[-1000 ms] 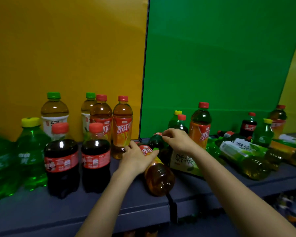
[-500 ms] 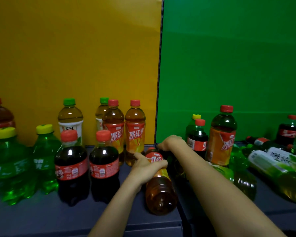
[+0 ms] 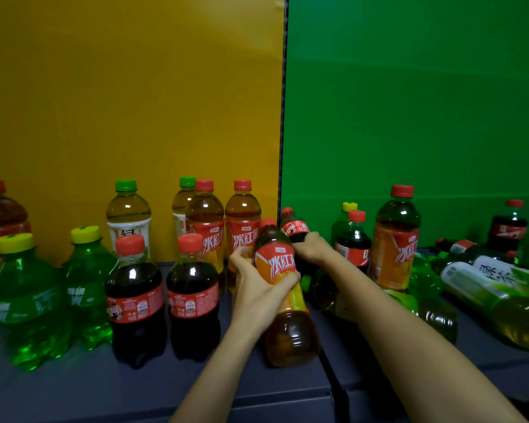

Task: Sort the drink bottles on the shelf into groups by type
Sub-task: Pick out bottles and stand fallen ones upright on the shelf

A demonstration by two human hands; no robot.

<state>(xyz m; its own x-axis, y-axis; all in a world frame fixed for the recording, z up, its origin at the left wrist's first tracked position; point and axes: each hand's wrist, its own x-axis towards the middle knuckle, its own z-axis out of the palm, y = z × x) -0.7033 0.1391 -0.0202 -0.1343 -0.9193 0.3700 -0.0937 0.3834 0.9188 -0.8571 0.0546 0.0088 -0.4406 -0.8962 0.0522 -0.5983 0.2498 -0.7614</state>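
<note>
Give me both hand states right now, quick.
Left hand: grips the tea bottle.
Right hand: grips a small cola bottle.

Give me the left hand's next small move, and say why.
Probably stand the tea bottle upright beside the tea pair at the yellow wall. The left hand grips it tilted, just in front of them, and its red cap and orange label match theirs. The right hand grips a cola bottle, a different type.
</note>
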